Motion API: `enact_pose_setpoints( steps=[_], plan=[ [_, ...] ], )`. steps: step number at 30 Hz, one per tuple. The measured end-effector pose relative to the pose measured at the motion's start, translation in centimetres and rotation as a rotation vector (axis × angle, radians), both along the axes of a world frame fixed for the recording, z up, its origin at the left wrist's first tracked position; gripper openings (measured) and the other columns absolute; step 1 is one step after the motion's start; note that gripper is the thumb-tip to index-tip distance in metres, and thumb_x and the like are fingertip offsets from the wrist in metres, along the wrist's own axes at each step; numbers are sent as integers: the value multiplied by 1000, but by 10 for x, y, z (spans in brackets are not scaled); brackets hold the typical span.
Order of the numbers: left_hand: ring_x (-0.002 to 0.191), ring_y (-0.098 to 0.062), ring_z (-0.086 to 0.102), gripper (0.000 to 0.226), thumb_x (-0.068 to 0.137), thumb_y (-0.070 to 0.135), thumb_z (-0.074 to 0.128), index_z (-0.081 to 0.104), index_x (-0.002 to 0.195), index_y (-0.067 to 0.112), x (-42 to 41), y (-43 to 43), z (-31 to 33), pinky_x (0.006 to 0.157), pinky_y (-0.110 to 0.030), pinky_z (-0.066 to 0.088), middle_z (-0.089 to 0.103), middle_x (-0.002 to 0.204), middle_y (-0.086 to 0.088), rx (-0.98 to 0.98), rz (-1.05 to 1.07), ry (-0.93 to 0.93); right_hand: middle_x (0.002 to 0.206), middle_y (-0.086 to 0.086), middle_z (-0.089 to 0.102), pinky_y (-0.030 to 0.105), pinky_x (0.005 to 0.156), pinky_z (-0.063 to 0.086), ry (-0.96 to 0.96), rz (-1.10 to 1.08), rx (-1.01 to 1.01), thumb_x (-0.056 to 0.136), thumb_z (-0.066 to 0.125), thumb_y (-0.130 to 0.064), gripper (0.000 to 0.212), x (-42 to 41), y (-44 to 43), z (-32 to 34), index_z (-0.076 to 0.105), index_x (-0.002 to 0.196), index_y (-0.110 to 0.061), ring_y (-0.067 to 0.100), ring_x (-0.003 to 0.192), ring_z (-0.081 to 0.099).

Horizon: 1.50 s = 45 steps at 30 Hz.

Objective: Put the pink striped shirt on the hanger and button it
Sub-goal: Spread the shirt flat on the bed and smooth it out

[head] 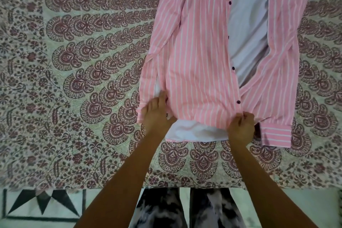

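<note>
The pink striped shirt [199, 57] lies on the bed with its hem toward me and its front unbuttoned. Its pale lining shows between the two front panels. Several dark buttons run down the left panel's edge, the lowest button [238, 102] near the hem. My left hand [157, 114] lies flat with straight fingers on the shirt's lower left corner, beside the left sleeve. My right hand [240, 126] pinches the hem at the bottom of the button edge. The right sleeve's cuff [275, 135] lies just right of that hand. No hanger is in view.
A patterned bedspread [83, 79] covers the bed, whose near edge [74, 188] runs across the bottom of the view. Below it are my legs in dark patterned trousers [185, 209] and a floor mat with black triangles [42, 205].
</note>
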<state>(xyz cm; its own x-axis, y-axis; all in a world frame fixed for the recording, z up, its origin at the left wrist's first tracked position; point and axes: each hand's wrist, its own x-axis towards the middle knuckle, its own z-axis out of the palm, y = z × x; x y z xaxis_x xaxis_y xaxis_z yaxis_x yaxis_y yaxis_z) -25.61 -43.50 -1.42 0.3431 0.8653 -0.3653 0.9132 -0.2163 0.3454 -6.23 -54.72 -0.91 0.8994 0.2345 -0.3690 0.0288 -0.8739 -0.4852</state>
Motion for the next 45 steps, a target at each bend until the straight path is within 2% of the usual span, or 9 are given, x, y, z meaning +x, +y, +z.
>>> enact_pose_setpoints(
  steps=[4,9,14,18,24,33,37,41,45],
  plan=[
    [95,-29,60,54,78,11,62,47,130,18,-5,10,0,77,-35,48,61,108,-8,36,30,-34,105,23,62,37,77,43,-40,-56,17,96,40,-13,24,-5,2,8,50,115,-2,37,94,59],
    [47,-18,52,27,61,5,77,62,82,11,-33,36,22,47,-18,34,60,79,-7,375,4,-129,109,20,63,34,77,40,17,-12,-8,95,41,-12,24,-10,14,16,50,116,-5,36,98,58],
    [65,-24,59,20,59,0,70,66,76,11,-58,40,23,61,-29,44,61,77,-9,667,-94,-143,116,17,57,39,82,43,-102,-12,26,94,36,-8,27,-37,32,26,51,117,-6,35,99,57],
    [70,-23,60,27,55,11,83,68,77,16,-60,30,5,65,-30,46,64,83,-6,569,-265,-41,117,17,56,40,85,42,-153,-171,45,94,36,-7,26,-31,21,27,48,117,-6,35,103,56],
    [92,-31,56,39,60,24,78,64,94,12,-48,26,-9,74,-36,42,60,100,-13,319,-79,84,107,18,62,33,79,38,-115,-212,-23,95,33,-7,26,-3,6,20,43,119,-6,32,100,58],
    [78,-24,46,24,61,6,54,50,84,11,-66,63,31,67,-34,33,56,87,-16,644,227,-147,103,25,63,31,71,36,-116,-249,-20,97,32,-9,25,-11,26,13,43,118,-3,36,95,60],
    [50,-25,51,28,64,-7,55,53,86,8,-78,60,31,43,-28,43,57,86,-15,387,23,23,104,26,63,36,72,40,-62,-249,-57,97,33,-11,24,-17,26,10,44,118,-5,39,94,60],
    [60,-30,57,25,80,-6,52,52,102,5,-85,58,18,57,-42,53,53,99,-17,74,22,205,102,29,63,41,73,44,-9,-121,-50,97,35,-13,25,-21,15,7,45,118,-4,42,92,60],
    [75,-32,60,41,65,-13,62,58,103,3,-71,57,20,66,-41,50,59,93,-20,328,-130,160,97,29,62,31,66,37,98,28,44,89,38,-38,48,-27,6,2,43,120,-2,36,85,59]
  ],
)
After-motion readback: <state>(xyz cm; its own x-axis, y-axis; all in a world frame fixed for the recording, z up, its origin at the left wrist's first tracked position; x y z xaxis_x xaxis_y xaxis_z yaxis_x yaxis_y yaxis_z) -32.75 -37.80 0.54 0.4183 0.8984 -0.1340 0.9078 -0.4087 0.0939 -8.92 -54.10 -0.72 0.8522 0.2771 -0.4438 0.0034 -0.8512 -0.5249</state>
